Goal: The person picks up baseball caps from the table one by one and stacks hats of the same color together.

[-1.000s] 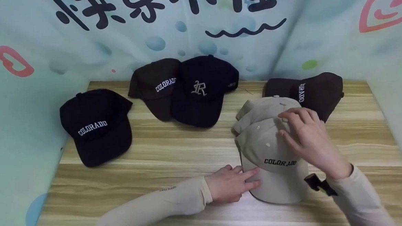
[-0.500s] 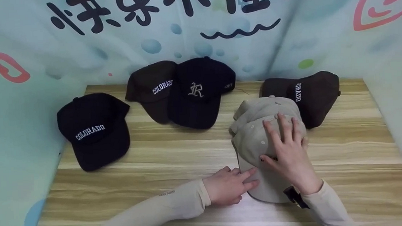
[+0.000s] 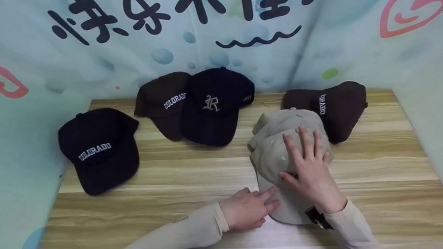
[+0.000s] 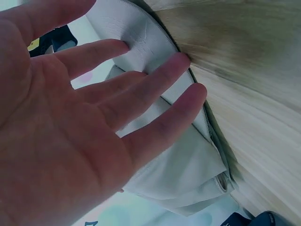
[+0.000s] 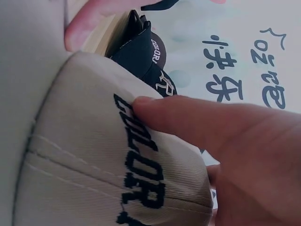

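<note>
Several beige caps sit nested in a stack [image 3: 267,158] at centre right, brims toward me. The front one carries dark COLORADO lettering [image 5: 146,160], partly covered by my right hand. That right hand [image 3: 311,173] rests on the front crown with fingers spread toward the top button and thumb on the lettering. From the left, my left hand [image 3: 243,210] touches the side of the brim [image 3: 286,208] with extended fingers. In the left wrist view, its fingers [image 4: 183,113] lie along the brim edge, slightly apart. The right palm hides part of the brim and crown.
A black COLORADO cap [image 3: 101,153] lies at left. Behind, a black cap with an R emblem [image 3: 217,113] overlaps a dark brown cap [image 3: 161,97]. Another brown cap [image 3: 344,110] lies sideways behind the beige stack. A printed cloth [image 3: 186,27] hangs along the wooden table's [image 3: 193,171] back edge.
My right hand has moved from near the crown's top button down and left, and has spread over the front of the cap. The left hand stays at the brim.
</note>
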{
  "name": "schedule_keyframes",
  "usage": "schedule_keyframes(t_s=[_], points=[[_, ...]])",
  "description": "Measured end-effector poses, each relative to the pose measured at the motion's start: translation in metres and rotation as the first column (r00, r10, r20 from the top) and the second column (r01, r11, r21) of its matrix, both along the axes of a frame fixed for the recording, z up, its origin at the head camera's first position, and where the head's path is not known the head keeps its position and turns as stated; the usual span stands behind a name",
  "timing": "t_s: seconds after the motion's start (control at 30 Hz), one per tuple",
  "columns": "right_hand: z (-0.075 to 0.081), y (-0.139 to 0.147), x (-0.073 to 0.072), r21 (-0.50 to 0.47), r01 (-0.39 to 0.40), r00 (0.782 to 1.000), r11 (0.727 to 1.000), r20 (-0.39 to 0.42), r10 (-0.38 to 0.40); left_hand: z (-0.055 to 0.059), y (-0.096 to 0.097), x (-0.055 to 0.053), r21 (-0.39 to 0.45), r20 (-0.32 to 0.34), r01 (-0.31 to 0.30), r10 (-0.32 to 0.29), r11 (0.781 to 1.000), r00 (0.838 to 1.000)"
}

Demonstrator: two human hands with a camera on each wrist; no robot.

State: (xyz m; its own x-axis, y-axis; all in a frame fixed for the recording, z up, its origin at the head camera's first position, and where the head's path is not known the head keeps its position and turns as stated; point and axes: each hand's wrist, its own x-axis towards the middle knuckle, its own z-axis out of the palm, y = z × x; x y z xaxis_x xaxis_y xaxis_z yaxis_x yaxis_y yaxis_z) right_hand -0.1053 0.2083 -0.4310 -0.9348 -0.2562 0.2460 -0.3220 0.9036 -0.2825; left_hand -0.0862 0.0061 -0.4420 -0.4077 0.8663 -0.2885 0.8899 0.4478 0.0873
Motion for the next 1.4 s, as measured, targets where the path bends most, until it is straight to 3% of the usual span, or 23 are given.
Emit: schedule_keyframes(t_s=[0.23,0.53,0.77,0.9,1.07,1.23,1.33,1.4], points=[[-0.004,-0.015,-0.007,-0.017,-0.048,0.999,0.999,0.012,0.048,-0.003,-0.012,0.004,0.048,-0.066,-0.029,0.032,0.998,0.997],[-0.007,-0.021,-0.009,-0.003,-0.099,0.995,0.995,0.011,0.099,-0.007,-0.019,0.009,0.070,-0.062,-0.058,0.063,0.996,0.996],[0.003,-0.008,-0.011,-0.027,-0.176,0.984,0.984,0.038,0.177,-0.011,-0.018,0.007,0.095,-0.031,-0.063,0.067,0.993,0.997],[0.007,0.002,-0.016,-0.034,-0.225,0.974,0.974,0.003,0.226,-0.010,-0.016,0.003,0.086,0.004,-0.069,0.069,0.994,0.998],[0.016,0.024,-0.023,-0.130,-0.289,0.954,0.949,0.045,0.297,-0.009,-0.009,0.002,0.071,-0.010,-0.058,0.058,0.996,0.998],[0.035,0.068,-0.044,-0.276,-0.237,0.941,0.931,0.172,0.291,-0.007,-0.005,0.002,0.063,-0.041,-0.033,0.036,0.997,0.998],[0.042,0.101,-0.066,-0.294,-0.117,0.952,0.949,0.240,0.192,-0.006,-0.003,0.001,0.058,-0.038,-0.033,0.035,0.998,0.999],[0.041,0.124,-0.081,-0.255,-0.025,0.960,0.967,0.265,0.095,-0.005,-0.001,0.000,0.058,-0.028,-0.036,0.038,0.998,0.999]])
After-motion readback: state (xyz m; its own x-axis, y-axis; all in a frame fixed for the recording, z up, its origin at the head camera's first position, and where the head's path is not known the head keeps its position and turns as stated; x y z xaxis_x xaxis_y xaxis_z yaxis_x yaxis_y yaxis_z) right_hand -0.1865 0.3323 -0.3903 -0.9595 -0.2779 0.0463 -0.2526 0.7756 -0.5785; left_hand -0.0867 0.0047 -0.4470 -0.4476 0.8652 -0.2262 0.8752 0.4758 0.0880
